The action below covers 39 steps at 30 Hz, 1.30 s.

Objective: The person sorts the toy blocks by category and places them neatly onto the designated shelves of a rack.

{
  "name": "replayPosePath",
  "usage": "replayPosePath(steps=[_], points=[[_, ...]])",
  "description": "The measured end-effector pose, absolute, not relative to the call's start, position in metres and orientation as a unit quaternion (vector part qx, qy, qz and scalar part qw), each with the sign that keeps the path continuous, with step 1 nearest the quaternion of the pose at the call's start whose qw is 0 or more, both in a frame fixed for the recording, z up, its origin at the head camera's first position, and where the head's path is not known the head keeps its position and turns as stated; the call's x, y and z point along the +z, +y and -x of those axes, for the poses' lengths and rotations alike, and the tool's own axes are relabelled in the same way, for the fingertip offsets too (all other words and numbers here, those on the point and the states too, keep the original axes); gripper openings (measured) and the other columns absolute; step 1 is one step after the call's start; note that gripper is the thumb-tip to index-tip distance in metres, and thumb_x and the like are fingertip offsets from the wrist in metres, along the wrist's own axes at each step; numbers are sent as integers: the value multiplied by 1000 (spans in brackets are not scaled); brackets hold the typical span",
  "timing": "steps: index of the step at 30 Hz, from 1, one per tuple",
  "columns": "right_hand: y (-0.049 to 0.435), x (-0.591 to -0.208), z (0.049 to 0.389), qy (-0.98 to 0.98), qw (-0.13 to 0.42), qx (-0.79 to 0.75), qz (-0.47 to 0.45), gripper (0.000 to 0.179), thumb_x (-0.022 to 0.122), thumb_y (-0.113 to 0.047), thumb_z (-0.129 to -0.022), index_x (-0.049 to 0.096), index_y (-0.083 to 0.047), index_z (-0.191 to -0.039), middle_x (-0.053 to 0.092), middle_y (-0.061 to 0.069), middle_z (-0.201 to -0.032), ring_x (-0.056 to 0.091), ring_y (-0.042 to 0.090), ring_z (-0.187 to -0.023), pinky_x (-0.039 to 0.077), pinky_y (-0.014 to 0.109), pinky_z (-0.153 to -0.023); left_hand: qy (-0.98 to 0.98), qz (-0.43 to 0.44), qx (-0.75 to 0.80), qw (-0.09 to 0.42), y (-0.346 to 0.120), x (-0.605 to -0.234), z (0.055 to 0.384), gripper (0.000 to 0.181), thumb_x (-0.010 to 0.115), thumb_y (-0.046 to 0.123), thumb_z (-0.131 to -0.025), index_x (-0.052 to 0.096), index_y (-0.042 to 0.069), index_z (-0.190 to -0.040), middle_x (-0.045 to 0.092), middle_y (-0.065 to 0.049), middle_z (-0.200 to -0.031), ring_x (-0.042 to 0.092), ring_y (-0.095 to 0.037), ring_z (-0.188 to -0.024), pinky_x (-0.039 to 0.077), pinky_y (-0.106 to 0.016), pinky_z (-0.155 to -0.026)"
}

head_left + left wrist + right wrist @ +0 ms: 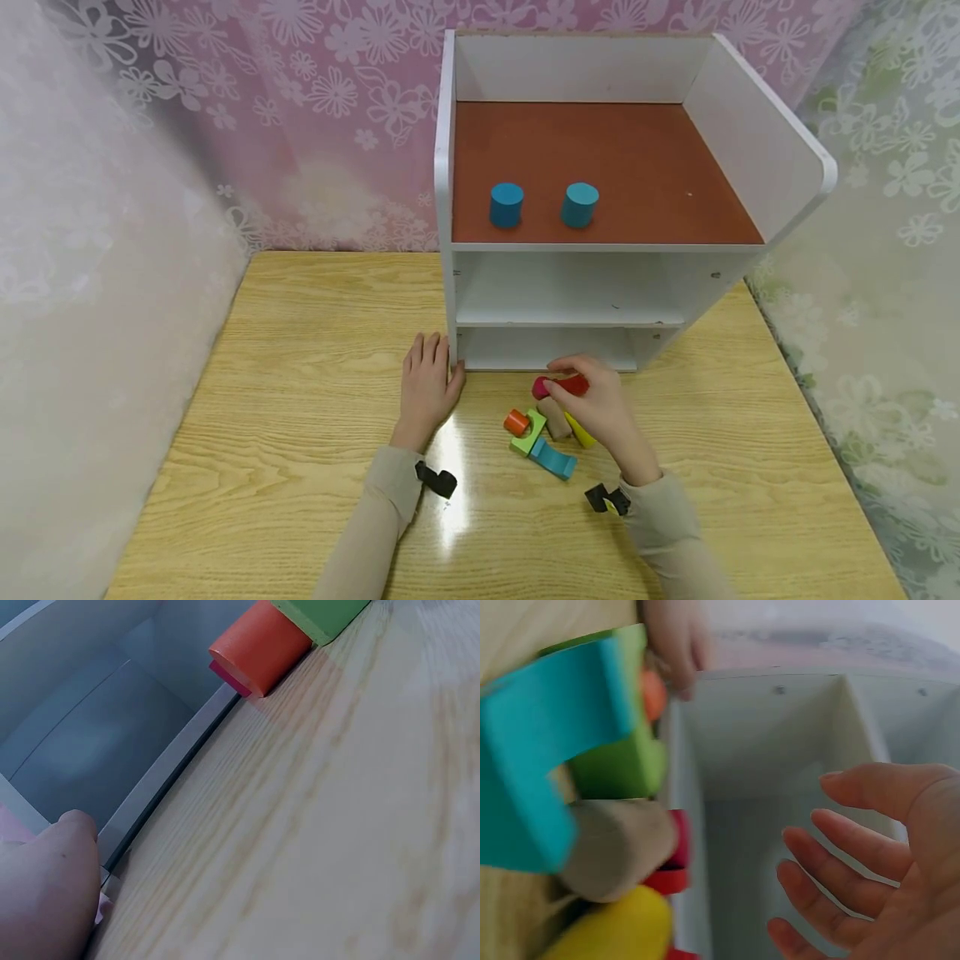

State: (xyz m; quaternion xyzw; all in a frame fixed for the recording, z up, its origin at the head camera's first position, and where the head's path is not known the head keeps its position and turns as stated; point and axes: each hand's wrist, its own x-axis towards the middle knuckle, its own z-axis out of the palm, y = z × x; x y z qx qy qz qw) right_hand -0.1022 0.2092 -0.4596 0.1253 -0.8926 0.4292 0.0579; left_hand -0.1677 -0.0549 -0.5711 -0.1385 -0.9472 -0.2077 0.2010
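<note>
My left hand [426, 390] lies with straight fingers against the lower left side of the white shelf unit [444, 200]. In the left wrist view only part of that hand [52, 885] shows, beside the shelf's bottom edge. My right hand [600, 404] hovers over toy blocks at the shelf's front, its fingers loosely bent. The right wrist view shows this hand [900, 870] holding nothing. Nearest to it are a pink cylinder [539, 387] and a red block [574, 384]. Close by lie a plain wooden block [553, 418] and a yellow block [581, 432].
A green notched block [528, 435], an orange cylinder [516, 422] and a blue arched block [552, 459] lie in the same cluster. Two blue cylinders, one darker [506, 206] and one lighter [579, 206], stand on the shelf's brown top. Curtained walls surround the wooden table [247, 467].
</note>
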Motion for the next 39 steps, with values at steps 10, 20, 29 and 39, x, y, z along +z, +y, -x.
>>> replayPosePath(steps=[10,20,29,39], points=[[205,-484,113,-934,63,333,-116,27,73,-19,-79,68,-3,-101,63,10,-102,55,29,-92,55,40,-66,-950,137,-197,198,-55,-572,168,51,42,40,-93,49,7,-132,49,-16,-132,36,-40,-130,29,-51,-106],[202,-498,120,-959,74,238,-131,24,72,-25,-77,70,-9,-95,65,6,-92,54,25,-84,44,46,-73,-950,136,-207,191,-55,-573,168,51,42,40,-93,48,8,-132,48,-16,-133,34,-40,-131,28,-51,-106],[200,-503,122,-963,63,226,-131,25,70,-27,-76,69,-12,-96,63,4,-89,52,25,-82,40,49,-77,-949,141,-199,201,-55,-573,169,50,42,39,-93,50,6,-130,49,-17,-132,36,-40,-130,28,-50,-107],[199,-507,123,-959,87,231,-141,21,71,-23,-75,69,-11,-92,64,4,-86,53,23,-78,41,49,-77,-948,140,-203,200,-55,-572,169,49,43,38,-93,49,7,-131,49,-17,-132,36,-41,-130,28,-51,-106]])
